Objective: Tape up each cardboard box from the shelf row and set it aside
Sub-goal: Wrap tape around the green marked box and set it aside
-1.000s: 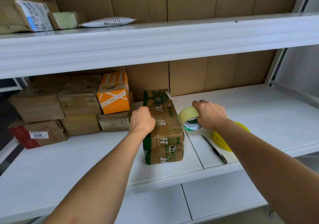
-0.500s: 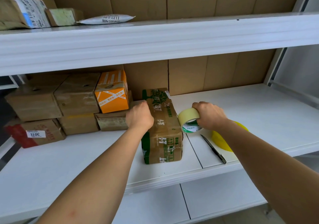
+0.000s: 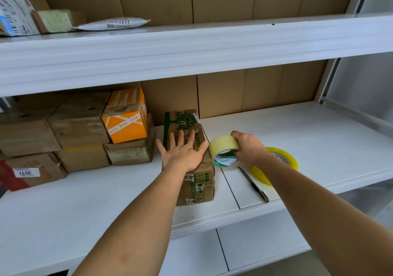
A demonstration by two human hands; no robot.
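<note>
left hand: our left hand (image 3: 184,152) is flat and spread, palm down on top of the green-printed box (image 3: 192,165), fingers straight and pointing toward the back of the shelf, pressing rather than gripping

right hand: our right hand (image 3: 247,148) is curled round the pale tape roll (image 3: 224,150), fingers hooked through the core, roll held on edge just beside the box's right side, looks like it's touching or nearly so

box: stands on the middle shelf (image 3: 319,139) right in front of us, long axis running front to back, away from us; the near end faces us at the shelf's front edge

key relation: roll sits to the right of the box, about level with the top, so we reckon the tape has to travel left across the top or along that long axis. Left hand is already on it as the anchor, right does the pulling

can't tell: whether a tape end is stuck down yet

nearby: black pen (image 3: 253,183) and a yellow tape roll (image 3: 287,163) lie on the shelf under our right forearm

further out: stacked brown boxes and an orange box (image 3: 125,118) to the left, touching each other, apart from ours

top shelf: a few parcels up left
</note>
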